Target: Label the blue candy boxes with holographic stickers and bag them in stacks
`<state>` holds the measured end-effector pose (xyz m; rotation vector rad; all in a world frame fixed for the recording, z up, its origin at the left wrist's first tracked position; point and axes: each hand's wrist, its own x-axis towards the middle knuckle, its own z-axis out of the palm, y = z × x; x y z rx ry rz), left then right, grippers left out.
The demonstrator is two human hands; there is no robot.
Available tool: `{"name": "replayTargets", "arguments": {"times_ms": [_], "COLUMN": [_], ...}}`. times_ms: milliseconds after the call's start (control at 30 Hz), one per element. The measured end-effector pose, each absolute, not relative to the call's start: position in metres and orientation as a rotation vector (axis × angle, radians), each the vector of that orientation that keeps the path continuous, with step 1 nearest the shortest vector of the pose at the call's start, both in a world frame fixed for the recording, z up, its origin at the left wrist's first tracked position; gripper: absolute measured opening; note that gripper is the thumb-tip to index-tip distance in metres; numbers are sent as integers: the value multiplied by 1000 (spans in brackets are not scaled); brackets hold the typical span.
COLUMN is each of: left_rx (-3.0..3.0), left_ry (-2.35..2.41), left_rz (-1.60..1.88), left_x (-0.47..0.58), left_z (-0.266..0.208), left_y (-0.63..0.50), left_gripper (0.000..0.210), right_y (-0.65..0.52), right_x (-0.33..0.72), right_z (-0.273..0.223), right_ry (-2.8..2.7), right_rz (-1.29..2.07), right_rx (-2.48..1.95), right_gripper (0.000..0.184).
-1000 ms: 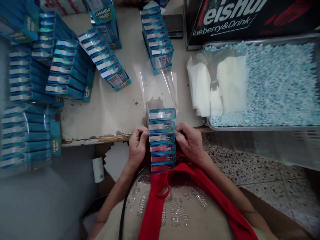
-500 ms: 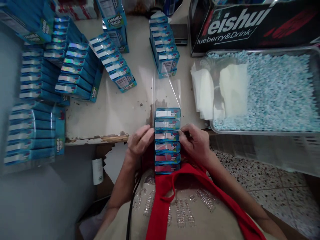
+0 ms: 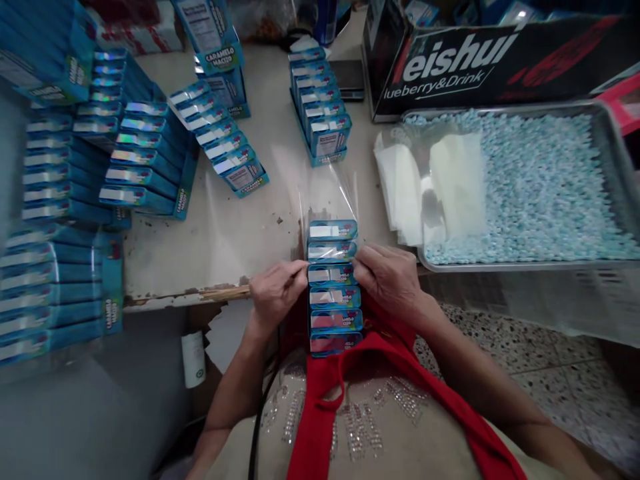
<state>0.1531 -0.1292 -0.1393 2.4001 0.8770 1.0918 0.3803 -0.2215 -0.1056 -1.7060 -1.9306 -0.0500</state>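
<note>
A row of several blue candy tins [image 3: 334,297] lies in front of me, one end at my apron and the other over the table edge. A clear plastic bag [image 3: 327,190] covers the tins' far part and stretches beyond them across the table. My left hand [image 3: 277,290] is closed at the row's left side, thumb and finger pinching the bag's edge. On the opposite side my right hand [image 3: 387,273] is closed too, fingers curled at the bag's edge beside the tins. The film inside the fingers is mostly hidden.
More boxes of blue tins [image 3: 145,157] stand at the left, one wrapped box [image 3: 55,293] nearest. Two filled boxes [image 3: 320,100] [image 3: 217,137] are behind. A metal tray [image 3: 530,267] of pale blue candies and clear bags [image 3: 400,187] lie right, before a black carton [image 3: 450,63].
The view has shifted slightly, so the table's things sit further left and lower. My right hand's fingers have curled tighter at the bag's edge. Both hands stay beside the tins.
</note>
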Motion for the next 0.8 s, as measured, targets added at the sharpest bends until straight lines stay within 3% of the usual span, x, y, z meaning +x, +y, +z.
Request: {"name": "replayTargets", "arguments": {"times_ms": [133, 267, 400, 533, 800], "left_rx": [2113, 2498, 2774, 2709, 2791], "left_ry": [1030, 907, 749, 843, 882], "left_rz": [970, 1060, 1121, 1187, 1245], "left_x": [156, 144, 134, 134, 130], "left_z": [-134, -127, -125, -135, -140], "left_y": [-133, -141, -153, -159, -161], "left_gripper": [24, 14, 39, 44, 31], "right_y": [-215, -229, -253, -262, -249], "right_x": [375, 383, 387, 386, 382], "right_z": [-106, -112, -119, -123, -115], "right_ry": [-1942, -2066, -2046, -2025, -1999], "right_rz": [-226, -326, -204, -230, -223], "right_rx": [-1635, -1460, -1413, -1428, -1408], "right_gripper": [36, 24, 6, 8, 11]}}
